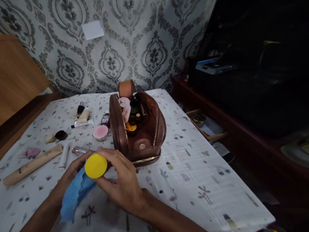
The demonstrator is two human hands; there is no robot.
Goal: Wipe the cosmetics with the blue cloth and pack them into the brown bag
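Between my two hands is a round, flat yellow container or lid [96,166], its smooth face turned toward me. My right hand [124,185] grips it by the rim, thumb below and fingers above. On its far side, my left hand [74,168] is closed on a crumpled blue cloth [74,196], which hangs down and touches the yellow piece. Most of the left fingers are hidden behind it. Just beyond my hands stands an unzipped brown leather bag [160,128] holding a pink item [126,107], dark bottles [135,110] and an amber-yellow jar [131,129].
Left of the bag lie a pink compact [101,132], several small tubes [83,116], a dark bottle [105,119], a silver-pink tube [79,151], a white stick [64,156] and a long beige tube [33,165]. A patterned cloth [186,179] covers the table. A drawer [216,136] stands open at right.
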